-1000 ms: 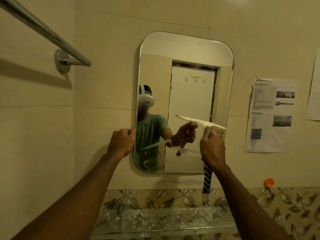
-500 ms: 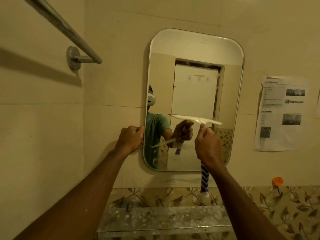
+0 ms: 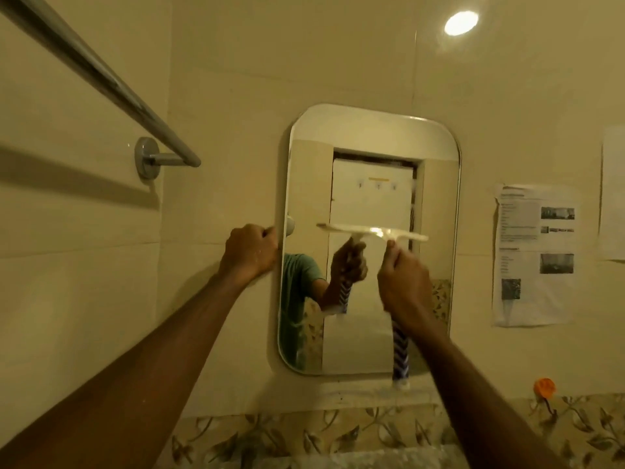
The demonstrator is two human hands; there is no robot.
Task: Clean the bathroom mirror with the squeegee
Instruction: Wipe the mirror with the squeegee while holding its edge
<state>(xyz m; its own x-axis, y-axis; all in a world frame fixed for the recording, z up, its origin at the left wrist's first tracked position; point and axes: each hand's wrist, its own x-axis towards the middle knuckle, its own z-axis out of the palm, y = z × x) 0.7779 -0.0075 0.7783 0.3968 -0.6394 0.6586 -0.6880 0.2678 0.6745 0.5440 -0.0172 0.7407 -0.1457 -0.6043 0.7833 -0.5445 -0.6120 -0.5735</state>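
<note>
A tall mirror (image 3: pixel 372 137) with rounded corners hangs on the cream tiled wall. Against its glass, about halfway up, lies the pale blade of a squeegee (image 3: pixel 375 231), nearly level. My right hand (image 3: pixel 404 286) grips the squeegee's handle just under the blade; the blue-and-white striped end of the handle sticks out below my wrist. My left hand (image 3: pixel 248 252) is curled round the mirror's left edge. The glass reflects my hand, the tool and a white door behind me.
A chrome towel rail (image 3: pixel 101 79) runs along the left wall, above my left arm. Printed sheets (image 3: pixel 534 255) are stuck on the wall right of the mirror. An orange hook (image 3: pixel 544 387) sits lower right. A leaf-patterned tile band (image 3: pixel 338 431) runs below.
The squeegee blade has levelled out and shifted left on the glass. My view has tilted up, so the mirror sits lower in frame and a ceiling light shows. My left hand still holds the mirror's edge.
</note>
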